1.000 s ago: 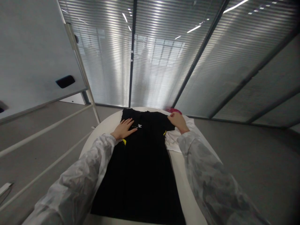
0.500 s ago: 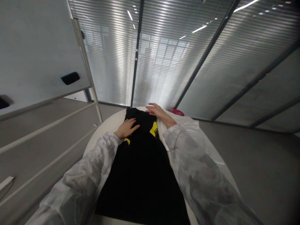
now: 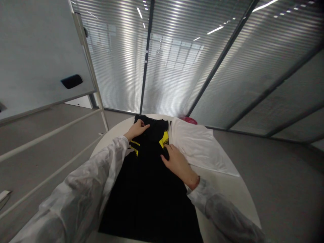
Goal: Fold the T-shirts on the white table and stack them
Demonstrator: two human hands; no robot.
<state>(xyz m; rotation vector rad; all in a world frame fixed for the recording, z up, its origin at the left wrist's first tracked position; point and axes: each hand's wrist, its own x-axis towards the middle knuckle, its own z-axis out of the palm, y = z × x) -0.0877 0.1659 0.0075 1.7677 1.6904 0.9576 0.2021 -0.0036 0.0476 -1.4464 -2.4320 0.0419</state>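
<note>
A black T-shirt (image 3: 149, 189) with yellow markings lies lengthwise on a round white table (image 3: 227, 195), its sleeves folded inward. My left hand (image 3: 136, 129) rests near the shirt's far left shoulder, fingers curled onto the cloth at the collar. My right hand (image 3: 177, 163) lies flat on the shirt's right side just below the yellow patch (image 3: 164, 140), fingers stretched out. Both arms wear pale patterned sleeves.
A white garment (image 3: 199, 146) lies spread on the table to the right of the black shirt. A pink object (image 3: 189, 119) sits at the table's far edge. A whiteboard on a stand (image 3: 37, 60) is at the left; glass walls with blinds stand behind.
My right hand has folded the shirt's right sleeve inward, then slid back toward me down the right side. My left hand has moved up toward the collar.
</note>
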